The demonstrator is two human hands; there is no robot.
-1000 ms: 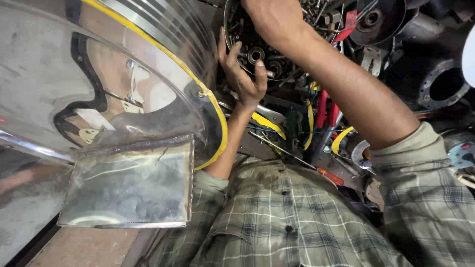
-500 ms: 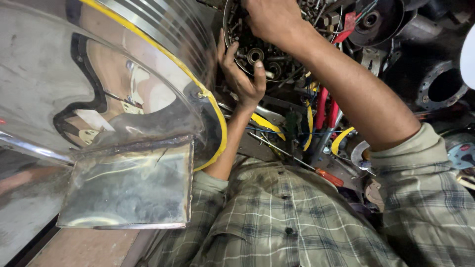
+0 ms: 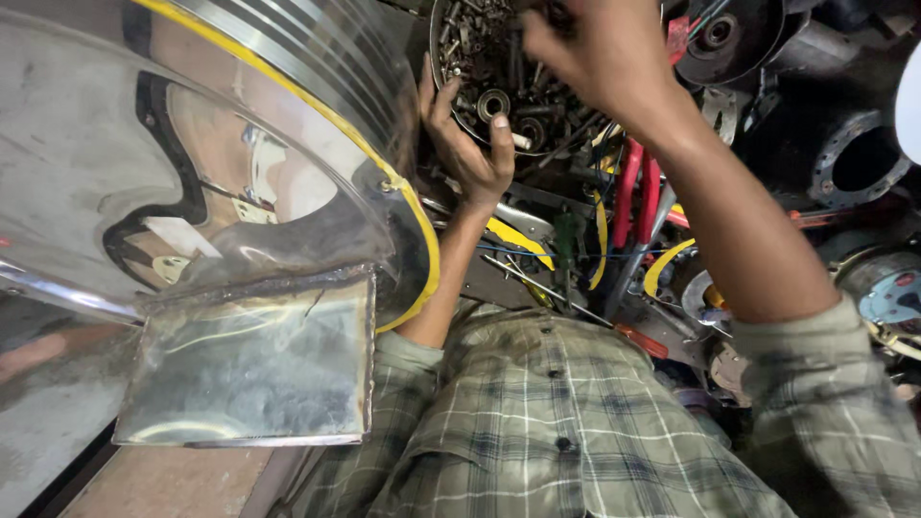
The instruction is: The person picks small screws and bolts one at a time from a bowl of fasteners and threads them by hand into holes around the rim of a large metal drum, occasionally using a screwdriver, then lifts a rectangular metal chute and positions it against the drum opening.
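Left hand (image 3: 470, 144) grips bowl (image 3: 451, 91); right hand (image 3: 595, 53) inside.

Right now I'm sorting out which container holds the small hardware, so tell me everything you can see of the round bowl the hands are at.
The round bowl is a shallow, dark, worn metal dish, its top cut off by the picture's edge. It is heaped with nuts, bolts, screws and a ring-shaped bearing. The left hand grips its near rim, thumb inside. The right hand reaches into the pile from above. It sits among cluttered tools.
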